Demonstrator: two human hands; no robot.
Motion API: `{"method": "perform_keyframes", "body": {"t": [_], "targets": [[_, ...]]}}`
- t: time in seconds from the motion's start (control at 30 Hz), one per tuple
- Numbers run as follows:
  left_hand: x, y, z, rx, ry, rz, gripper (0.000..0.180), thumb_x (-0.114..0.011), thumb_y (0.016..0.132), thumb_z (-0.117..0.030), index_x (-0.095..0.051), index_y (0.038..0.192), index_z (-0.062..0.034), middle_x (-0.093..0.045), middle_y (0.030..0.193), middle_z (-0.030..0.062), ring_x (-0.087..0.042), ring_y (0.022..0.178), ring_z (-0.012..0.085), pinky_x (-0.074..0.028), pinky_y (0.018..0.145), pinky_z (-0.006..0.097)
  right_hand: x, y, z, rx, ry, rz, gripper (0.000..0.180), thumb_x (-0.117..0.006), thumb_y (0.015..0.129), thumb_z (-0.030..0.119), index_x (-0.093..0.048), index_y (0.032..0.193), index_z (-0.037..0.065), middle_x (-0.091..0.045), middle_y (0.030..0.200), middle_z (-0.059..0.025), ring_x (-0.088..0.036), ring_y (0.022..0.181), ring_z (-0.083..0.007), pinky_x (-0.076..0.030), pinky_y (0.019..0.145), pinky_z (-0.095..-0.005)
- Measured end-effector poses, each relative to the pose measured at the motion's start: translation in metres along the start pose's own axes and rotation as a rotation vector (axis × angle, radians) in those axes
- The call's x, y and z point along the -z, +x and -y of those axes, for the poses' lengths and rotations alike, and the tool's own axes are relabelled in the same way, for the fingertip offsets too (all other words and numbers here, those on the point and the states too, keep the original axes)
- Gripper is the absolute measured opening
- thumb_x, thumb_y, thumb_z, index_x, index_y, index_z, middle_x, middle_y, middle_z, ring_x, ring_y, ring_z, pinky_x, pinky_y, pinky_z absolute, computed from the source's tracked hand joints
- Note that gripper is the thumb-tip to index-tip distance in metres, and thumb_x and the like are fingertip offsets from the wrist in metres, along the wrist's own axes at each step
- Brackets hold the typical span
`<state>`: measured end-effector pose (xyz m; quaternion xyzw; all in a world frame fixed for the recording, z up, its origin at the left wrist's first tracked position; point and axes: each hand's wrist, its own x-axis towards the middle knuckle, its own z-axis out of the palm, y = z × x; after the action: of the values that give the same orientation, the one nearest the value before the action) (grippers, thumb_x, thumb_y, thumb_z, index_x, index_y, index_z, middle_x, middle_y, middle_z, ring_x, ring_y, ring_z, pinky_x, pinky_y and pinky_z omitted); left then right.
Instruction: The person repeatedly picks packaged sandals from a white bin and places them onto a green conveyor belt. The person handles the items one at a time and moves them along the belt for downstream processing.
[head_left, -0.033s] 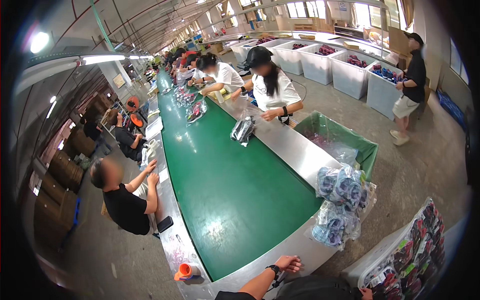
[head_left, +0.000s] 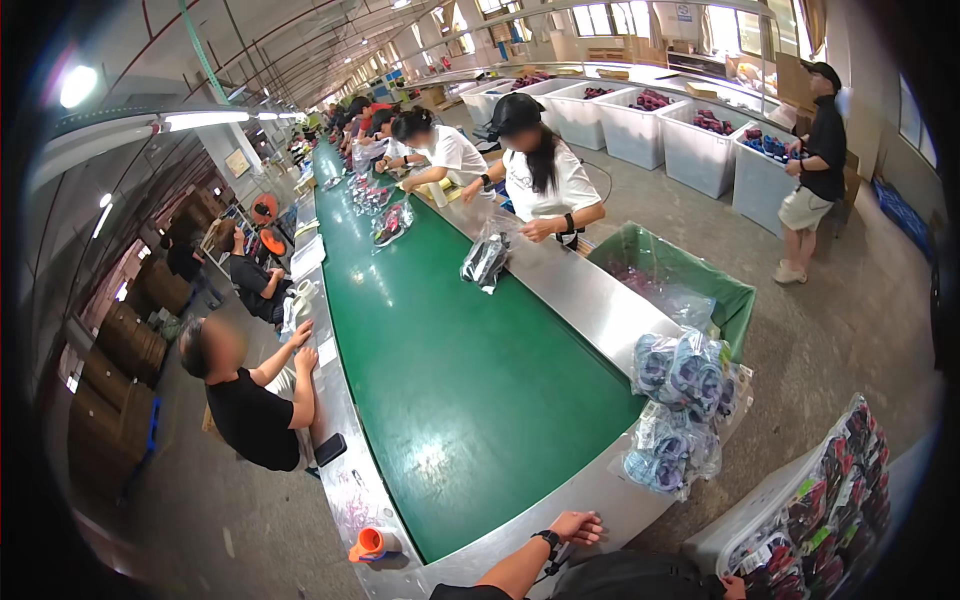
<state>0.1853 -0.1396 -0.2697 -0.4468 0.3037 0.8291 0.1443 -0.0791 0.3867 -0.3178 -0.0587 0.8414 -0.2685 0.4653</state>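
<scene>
Capped person in black [head_left: 828, 130] has shifted; clear-bagged shoes [head_left: 690, 375] look grayish blue.

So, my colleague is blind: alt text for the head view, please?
The wearer's empty left hand rests on the metal ledge ending a green conveyor belt, near bagged shoes; the right hand barely shows, beside a bin of shoes. People line both sides.

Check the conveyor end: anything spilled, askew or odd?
Small pinkish bits lie scattered on the steel ledge just beyond the orange cylinder; looks like litter, too small to identify. The bagged blue shoes on the right are piled loosely and seem to overhang the outer edge. No damage evident.
</scene>
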Motion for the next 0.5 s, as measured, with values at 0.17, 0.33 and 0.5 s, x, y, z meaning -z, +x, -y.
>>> {"method": "perform_keyframes", "body": {"t": [0.17,0.33,0.5], "targets": [[0.0,-0.001,-0.001,0.002,0.013,0.001,0.038,-0.053,0.104,-0.041,-0.066,0.116,-0.0078,-0.075,0.102,0.0054,-0.074,0.079,0.0194,-0.062,0.075,0.036,-0.011,0.02,-0.032,0.05,0.198,-0.035,0.039,-0.058,0.101,0.022,-0.062,0.132,-0.001,-0.069,0.109,-0.015,-0.062,0.083,-0.0234,-0.054,0.066,-0.0361],[0.001,0.001,0.0,0.008,0.011,-0.004,0.038,-0.053,0.104,-0.042,-0.066,0.117,-0.0081,-0.075,0.102,0.0057,-0.074,0.079,0.0198,-0.062,0.075,0.036,-0.004,0.002,-0.006,-0.063,0.198,-0.004,0.04,-0.059,0.101,0.023,-0.061,0.133,0.0,-0.069,0.112,-0.0129,-0.059,0.078,-0.0207,-0.052,0.064,-0.0352],[0.0,0.001,0.0,0.01,0.017,0.003,0.039,-0.053,0.104,-0.042,-0.066,0.118,-0.0083,-0.075,0.103,0.0058,-0.074,0.081,0.0197,-0.061,0.076,0.035,-0.002,-0.018,0.023,-0.084,0.219,-0.041,0.045,-0.063,0.099,0.027,-0.06,0.134,-0.001,-0.069,0.116,-0.0135,-0.06,0.082,-0.0201,-0.052,0.067,-0.0349]]}}
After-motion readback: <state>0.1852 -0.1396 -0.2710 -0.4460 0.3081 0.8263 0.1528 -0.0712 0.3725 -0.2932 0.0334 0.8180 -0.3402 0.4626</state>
